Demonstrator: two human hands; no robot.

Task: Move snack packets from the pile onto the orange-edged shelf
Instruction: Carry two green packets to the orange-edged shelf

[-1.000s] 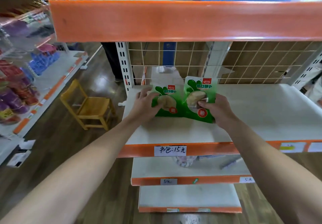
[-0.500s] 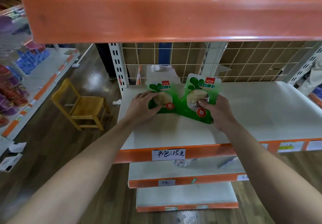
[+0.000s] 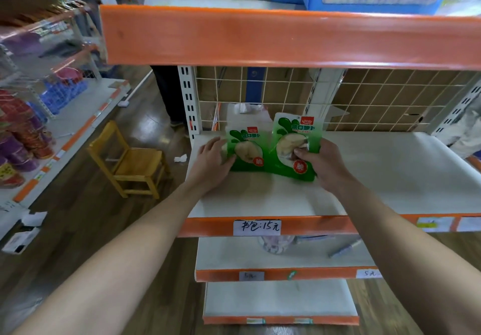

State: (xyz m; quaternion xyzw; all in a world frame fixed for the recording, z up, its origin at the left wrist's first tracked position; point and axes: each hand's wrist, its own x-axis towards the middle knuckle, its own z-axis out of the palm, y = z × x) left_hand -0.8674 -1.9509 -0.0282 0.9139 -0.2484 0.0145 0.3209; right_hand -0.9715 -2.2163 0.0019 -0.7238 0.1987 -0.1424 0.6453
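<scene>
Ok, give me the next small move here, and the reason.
Probably set the right packet down beside the left packet and let go. The right hand holds it tilted up, lower edge at the shelf; the left hand holds the other low on it.

2 green packets (image 3: 296,136), white shelf (image 3: 390,173) edged orange, yellow chair (image 3: 135,157)
</scene>
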